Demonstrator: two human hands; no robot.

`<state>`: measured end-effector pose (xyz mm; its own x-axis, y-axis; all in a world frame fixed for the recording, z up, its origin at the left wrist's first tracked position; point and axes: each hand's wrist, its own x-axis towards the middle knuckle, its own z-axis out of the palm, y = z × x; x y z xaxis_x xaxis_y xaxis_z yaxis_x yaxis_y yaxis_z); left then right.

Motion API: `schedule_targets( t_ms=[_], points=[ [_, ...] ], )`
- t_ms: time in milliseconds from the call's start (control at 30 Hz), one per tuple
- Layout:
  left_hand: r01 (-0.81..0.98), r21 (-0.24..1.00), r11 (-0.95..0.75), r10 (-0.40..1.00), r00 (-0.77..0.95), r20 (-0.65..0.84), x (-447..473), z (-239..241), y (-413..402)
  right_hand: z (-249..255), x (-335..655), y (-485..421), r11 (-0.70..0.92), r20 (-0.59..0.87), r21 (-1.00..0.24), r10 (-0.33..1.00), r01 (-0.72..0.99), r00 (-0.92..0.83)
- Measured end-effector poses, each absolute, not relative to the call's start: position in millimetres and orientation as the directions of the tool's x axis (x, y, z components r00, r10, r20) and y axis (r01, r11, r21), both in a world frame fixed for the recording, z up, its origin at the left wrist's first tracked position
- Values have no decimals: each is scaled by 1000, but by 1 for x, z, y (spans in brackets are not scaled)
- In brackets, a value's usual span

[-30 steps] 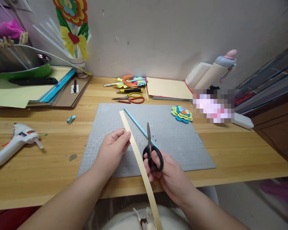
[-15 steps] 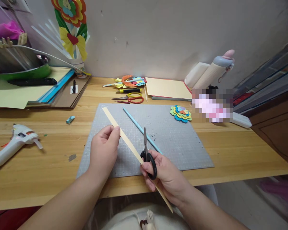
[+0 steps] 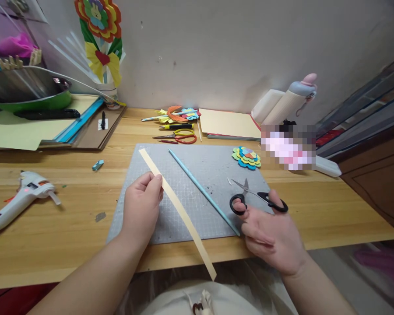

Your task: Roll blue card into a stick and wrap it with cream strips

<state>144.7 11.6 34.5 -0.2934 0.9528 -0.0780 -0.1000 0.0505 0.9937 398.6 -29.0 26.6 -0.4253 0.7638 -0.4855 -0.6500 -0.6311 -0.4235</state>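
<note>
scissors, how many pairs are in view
2: black-handled metal scissors in the right hand, and metal scissors with red and yellow handles on the wooden table, beyond the grey gridded cutting mat. Others may be hidden.

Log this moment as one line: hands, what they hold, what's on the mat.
Left hand: pinching cream paper strip | Right hand: holding open black-handled scissors | Cutting mat: blue stick, layered paper flower

The wooden table [image 3: 68, 245] carries a mat [image 3: 216, 166]; around that lie a grey scrap [image 3: 100, 217] between eight and nine o'clock; a glue gun [image 3: 26, 194] at nine; boards [image 3: 88, 138] at ten; a cutter [image 3: 177, 127] and red-yellow scissors [image 3: 175, 136] at twelve; papers [image 3: 230, 122] at one.
</note>
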Motion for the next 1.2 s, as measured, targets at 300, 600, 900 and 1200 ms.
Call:
schedule_targets(
  t_ms=[300,600,900,1200],
  points=[
    [-126,991,41,955,-285,-75,145,36,14,23,460,-21,-278,-293,-916,956,289,-9],
    [-203,979,28,960,-266,-82,139,29,23,-2,462,65,-31,118,-515,987,857,107],
    [-214,976,43,964,-248,-97,138,27,27,-14,432,91,173,254,-331,963,928,-88],
    [-239,970,39,968,-234,-96,137,31,23,-12,428,80,296,314,-310,929,903,-196]
  ],
)
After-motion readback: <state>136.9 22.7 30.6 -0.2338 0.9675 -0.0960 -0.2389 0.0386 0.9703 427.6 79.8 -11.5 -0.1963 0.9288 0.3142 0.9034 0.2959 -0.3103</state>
